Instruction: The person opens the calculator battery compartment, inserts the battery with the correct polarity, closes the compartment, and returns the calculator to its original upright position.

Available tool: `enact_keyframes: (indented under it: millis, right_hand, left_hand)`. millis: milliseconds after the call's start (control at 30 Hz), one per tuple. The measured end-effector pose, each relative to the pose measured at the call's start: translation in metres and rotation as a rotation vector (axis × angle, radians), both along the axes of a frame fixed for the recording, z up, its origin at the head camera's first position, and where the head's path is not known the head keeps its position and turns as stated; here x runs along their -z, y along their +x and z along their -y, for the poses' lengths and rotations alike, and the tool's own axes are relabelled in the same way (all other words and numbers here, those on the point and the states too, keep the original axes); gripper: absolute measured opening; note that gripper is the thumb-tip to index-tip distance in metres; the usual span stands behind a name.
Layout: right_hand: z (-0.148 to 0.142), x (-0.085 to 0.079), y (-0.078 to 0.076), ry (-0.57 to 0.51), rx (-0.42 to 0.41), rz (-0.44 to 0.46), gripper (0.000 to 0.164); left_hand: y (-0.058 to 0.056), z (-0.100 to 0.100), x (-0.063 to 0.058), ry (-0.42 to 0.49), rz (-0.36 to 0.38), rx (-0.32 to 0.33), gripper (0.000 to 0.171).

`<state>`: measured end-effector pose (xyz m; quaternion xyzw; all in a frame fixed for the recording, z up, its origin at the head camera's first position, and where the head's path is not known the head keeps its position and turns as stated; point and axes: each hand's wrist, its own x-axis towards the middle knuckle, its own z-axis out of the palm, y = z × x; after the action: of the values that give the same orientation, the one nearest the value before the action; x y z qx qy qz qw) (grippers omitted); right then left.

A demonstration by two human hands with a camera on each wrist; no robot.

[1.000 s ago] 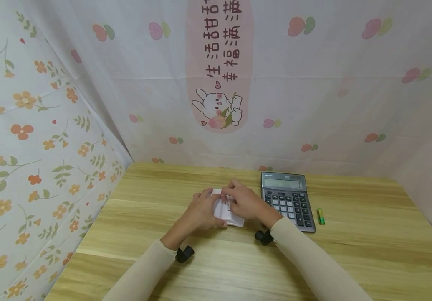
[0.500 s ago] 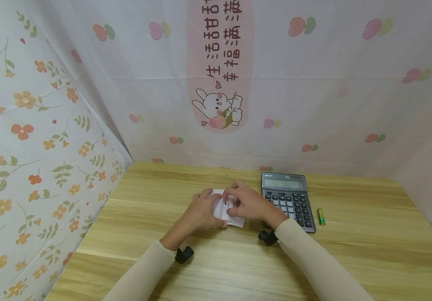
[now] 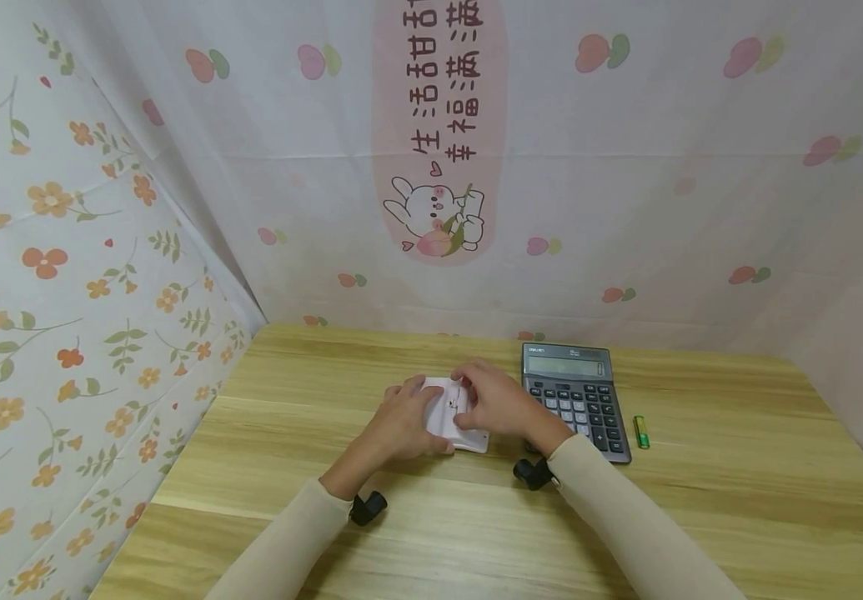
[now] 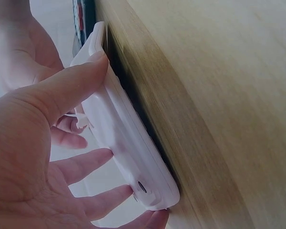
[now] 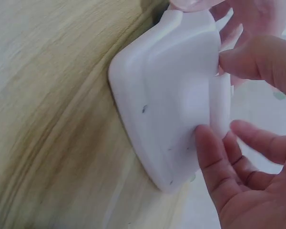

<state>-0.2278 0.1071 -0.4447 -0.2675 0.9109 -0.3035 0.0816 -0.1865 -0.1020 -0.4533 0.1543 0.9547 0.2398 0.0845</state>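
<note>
A flat, pinkish-white plastic device (image 3: 439, 417), like a small calculator lying face down, rests on the table. My left hand (image 3: 404, 419) grips its left side, the thumb (image 4: 83, 78) on the near edge and fingertips along the far side. Over the device's right half is my right hand (image 3: 497, 402), thumb and index finger bent around a narrow slot in its back. A small dark, metallic-looking spot shows in that slot. In the left wrist view, a small white cover piece (image 4: 81, 119) sticks up by the right fingers, which appear to pinch it; its outline is partly hidden.
Right of my right hand lies a large grey calculator (image 3: 589, 421), its display facing up. Beyond it is a green and yellow battery (image 3: 640, 432). The wooden table (image 3: 288, 367) ends at a patterned cloth (image 3: 551, 167) at the back; a floral cloth (image 3: 101, 375) hangs on the left.
My right index finger has shifted up and right on the device's back, uncovering more of the slot. The left hand and the device have stayed in place.
</note>
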Motion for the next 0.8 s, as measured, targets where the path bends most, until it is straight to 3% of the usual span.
enact_keyframes:
  millis: [233,800]
  right_hand:
    - [-0.0012,-0.0003,-0.0016,0.041,0.021,-0.017,0.05]
    - [-0.0033,-0.0016,0.0015,0.023,0.057,0.003,0.046]
  left_hand:
    - [-0.0004,-0.0005,-0.0003,0.001,0.019,-0.009,0.091]
    - [0.0009,0.0,-0.0025,0.012,0.025,-0.007,0.089]
